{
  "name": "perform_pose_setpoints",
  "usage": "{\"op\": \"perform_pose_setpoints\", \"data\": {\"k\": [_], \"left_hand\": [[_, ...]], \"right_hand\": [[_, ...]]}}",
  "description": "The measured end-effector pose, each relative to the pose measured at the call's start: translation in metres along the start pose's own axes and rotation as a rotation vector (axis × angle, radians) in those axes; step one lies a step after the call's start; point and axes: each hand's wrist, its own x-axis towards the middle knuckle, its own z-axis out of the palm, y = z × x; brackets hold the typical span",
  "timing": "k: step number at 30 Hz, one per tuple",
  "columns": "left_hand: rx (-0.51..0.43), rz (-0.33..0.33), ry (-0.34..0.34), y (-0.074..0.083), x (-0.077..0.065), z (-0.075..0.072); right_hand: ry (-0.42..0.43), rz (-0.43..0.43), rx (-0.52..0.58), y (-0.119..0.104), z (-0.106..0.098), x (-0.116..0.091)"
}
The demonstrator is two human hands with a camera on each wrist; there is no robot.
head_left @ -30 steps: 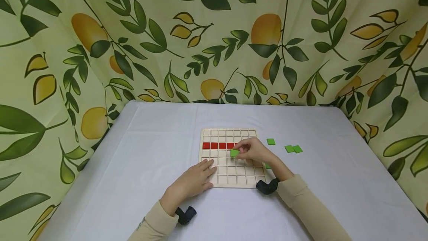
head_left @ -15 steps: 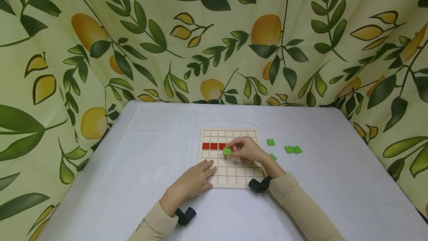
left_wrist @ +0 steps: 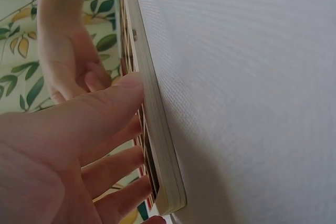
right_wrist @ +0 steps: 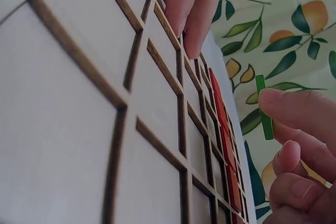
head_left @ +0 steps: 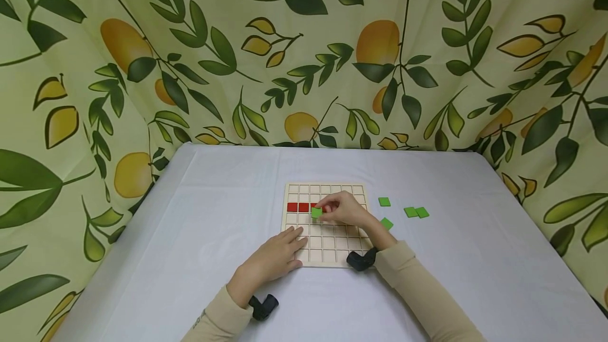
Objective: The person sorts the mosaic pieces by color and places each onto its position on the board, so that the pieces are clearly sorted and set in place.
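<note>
A pale wooden board (head_left: 315, 255) with a grid of square cells lies on the table, and a row of red square tiles (head_left: 292, 207) crosses it. My right hand (head_left: 345, 209) pinches a green square tile (head_left: 316, 212) between thumb and fingertips, over that row. In the right wrist view the green tile (right_wrist: 265, 116) is edge-on and apart from the board. My left hand (head_left: 272, 257) rests on the board's near left corner with its fingers spread. The left wrist view has its thumb (left_wrist: 126, 90) against the board's side edge. The right hand hides part of the red row.
Several loose green tiles (head_left: 384, 202) lie on the white cloth (head_left: 456, 257) right of the board, two of them touching (head_left: 416, 212). Black devices (head_left: 362, 260) are worn at both wrists. A leaf-patterned curtain (head_left: 304, 67) stands behind the table.
My right hand has carried the green tile leftward along the red row, and a loose green tile by the right forearm has come into fuller view. The left hand has stayed put.
</note>
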Motion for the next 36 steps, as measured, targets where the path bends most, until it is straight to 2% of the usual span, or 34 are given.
{"op": "perform_pose_setpoints", "data": {"k": [6,16,25,36], "left_hand": [[-0.004,0.004,0.005,-0.001,0.0,0.0],[-0.009,0.006,-0.004,0.0,-0.001,-0.001],[-0.003,0.011,-0.002,0.0,0.0,-0.001],[0.021,0.008,-0.01,-0.001,0.001,0.0]], "right_hand": [[-0.01,-0.008,0.005,0.0,0.003,0.004],[-0.02,0.031,0.051,-0.003,0.01,0.013],[-0.022,0.008,0.021,-0.005,0.018,0.019],[-0.026,0.042,0.001,-0.007,0.026,0.024]]}}
